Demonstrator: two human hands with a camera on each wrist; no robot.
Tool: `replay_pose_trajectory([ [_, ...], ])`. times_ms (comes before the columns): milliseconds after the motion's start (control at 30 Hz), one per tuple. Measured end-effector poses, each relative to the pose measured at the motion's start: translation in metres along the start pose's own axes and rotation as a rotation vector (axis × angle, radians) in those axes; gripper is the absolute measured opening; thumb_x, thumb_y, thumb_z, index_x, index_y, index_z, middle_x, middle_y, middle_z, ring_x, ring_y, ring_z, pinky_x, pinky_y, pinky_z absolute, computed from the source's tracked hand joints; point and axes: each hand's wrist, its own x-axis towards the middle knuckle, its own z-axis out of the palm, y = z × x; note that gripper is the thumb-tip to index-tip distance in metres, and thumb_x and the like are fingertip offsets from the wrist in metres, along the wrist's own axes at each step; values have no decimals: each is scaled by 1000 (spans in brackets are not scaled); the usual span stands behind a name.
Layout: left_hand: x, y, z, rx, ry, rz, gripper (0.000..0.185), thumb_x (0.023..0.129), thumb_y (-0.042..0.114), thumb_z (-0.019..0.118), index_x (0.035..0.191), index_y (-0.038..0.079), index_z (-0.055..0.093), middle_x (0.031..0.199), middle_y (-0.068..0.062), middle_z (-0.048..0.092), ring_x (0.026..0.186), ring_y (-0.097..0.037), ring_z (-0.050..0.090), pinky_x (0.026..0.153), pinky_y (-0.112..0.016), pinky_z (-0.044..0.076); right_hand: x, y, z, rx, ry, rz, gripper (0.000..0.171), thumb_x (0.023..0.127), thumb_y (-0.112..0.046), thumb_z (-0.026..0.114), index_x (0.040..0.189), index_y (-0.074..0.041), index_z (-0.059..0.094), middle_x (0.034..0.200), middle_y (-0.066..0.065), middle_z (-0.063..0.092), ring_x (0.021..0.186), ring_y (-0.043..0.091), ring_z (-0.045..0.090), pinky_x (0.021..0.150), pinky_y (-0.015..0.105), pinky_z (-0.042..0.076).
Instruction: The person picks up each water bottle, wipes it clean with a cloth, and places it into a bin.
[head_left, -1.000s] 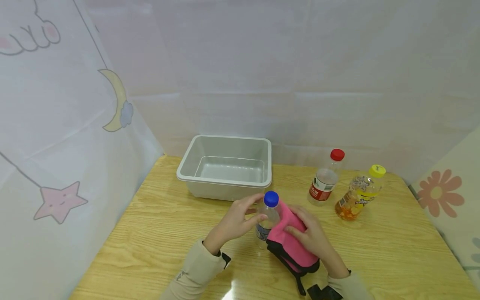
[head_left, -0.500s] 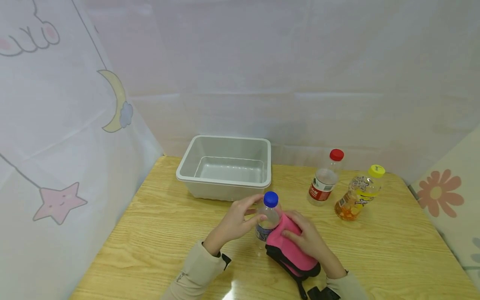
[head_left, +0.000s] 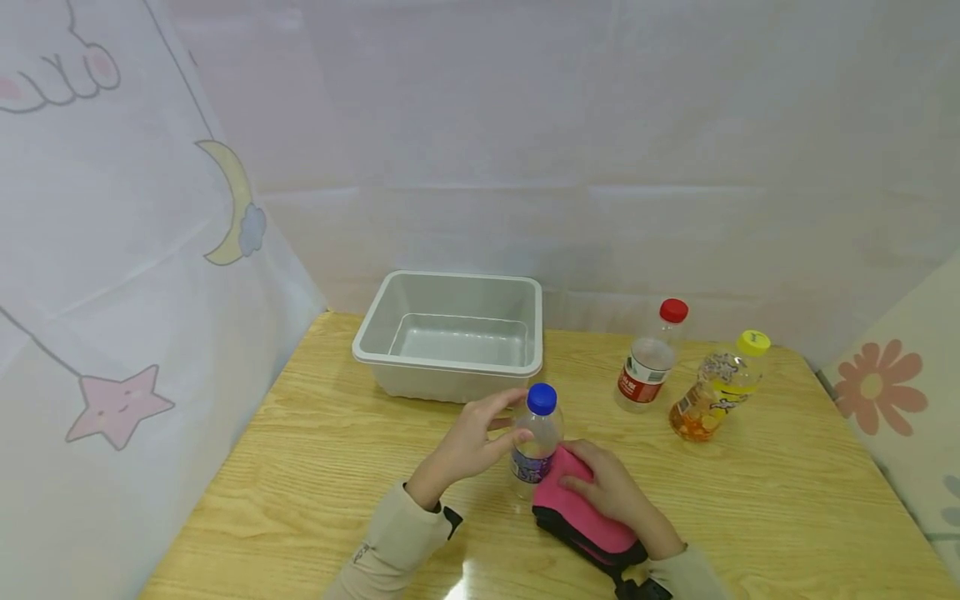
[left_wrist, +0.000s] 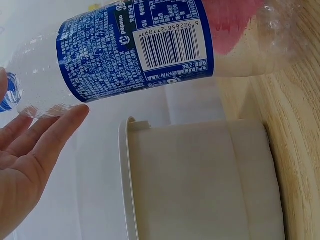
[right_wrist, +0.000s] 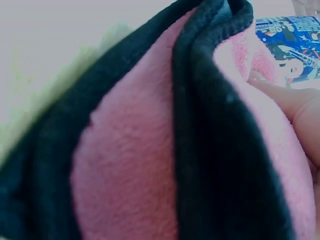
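A clear plastic bottle (head_left: 536, 433) with a blue cap and a blue label (left_wrist: 135, 50) stands upright on the table. My left hand (head_left: 476, 437) grips it near the neck, thumb on the near side and fingers behind. In my right hand (head_left: 611, 492) is a folded pink cloth (head_left: 581, 517) with black edging, gripped between thumb and fingers. The cloth's front end meets the bottle's right side at label height. Close up, the cloth (right_wrist: 130, 165) fills most of the right wrist view and hides most of that hand.
A light grey plastic tub (head_left: 450, 379) stands just behind the bottle, towards the left. At right are a red-capped bottle (head_left: 647, 367) and a yellow-capped bottle (head_left: 720, 387) with some orange contents. A white printed curtain (head_left: 480, 150) hangs behind the wooden table (head_left: 300, 467).
My right hand and the pink cloth have slid down along the bottle and towards me, uncovering more of its label. My left hand and the bottle have barely moved.
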Motion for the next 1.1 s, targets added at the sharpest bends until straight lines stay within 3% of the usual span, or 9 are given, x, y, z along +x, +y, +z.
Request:
replay_pose_trajectory([
  [267, 4, -3, -5, -23, -56, -7, 45, 86, 7, 61, 126, -8, 45, 123, -21, 53, 112, -29, 53, 85, -25, 49, -1, 0, -4, 9, -2, -12, 43, 80, -16, 70, 117, -1, 57, 110, 9, 62, 101, 26, 58, 82, 44, 48],
  [500, 6, -3, -9, -28, -74, 24, 44, 86, 5, 62, 125, -8, 46, 122, -20, 53, 110, -30, 53, 85, -25, 48, -3, 1, -18, 88, 10, -19, 37, 82, -16, 68, 117, -6, 58, 105, 2, 62, 91, 10, 57, 73, 30, 49],
  [667, 6, -1, -9, -12, -72, 28, 42, 86, 3, 60, 125, -7, 47, 119, -19, 48, 108, -32, 51, 86, -27, 49, -4, -4, -33, 126, 44, -21, 39, 82, -15, 68, 118, -4, 57, 110, 6, 62, 96, 13, 57, 75, 30, 50],
  [900, 7, 1, -9, 27, -89, 50, 44, 85, -6, 58, 125, -13, 43, 117, -24, 46, 106, -37, 50, 85, -36, 50, -2, -16, -50, 95, 97, -25, 41, 81, -11, 69, 119, -6, 57, 109, 4, 62, 94, 12, 56, 75, 28, 50],
  [1100, 6, 0, -11, 16, -92, 20, 42, 89, 0, 56, 128, -8, 42, 125, -22, 47, 111, -32, 50, 88, -31, 48, 0, -27, -60, 123, 187, -78, 44, 76, -2, 72, 117, -5, 58, 108, 5, 62, 91, 8, 56, 74, 23, 49],
])
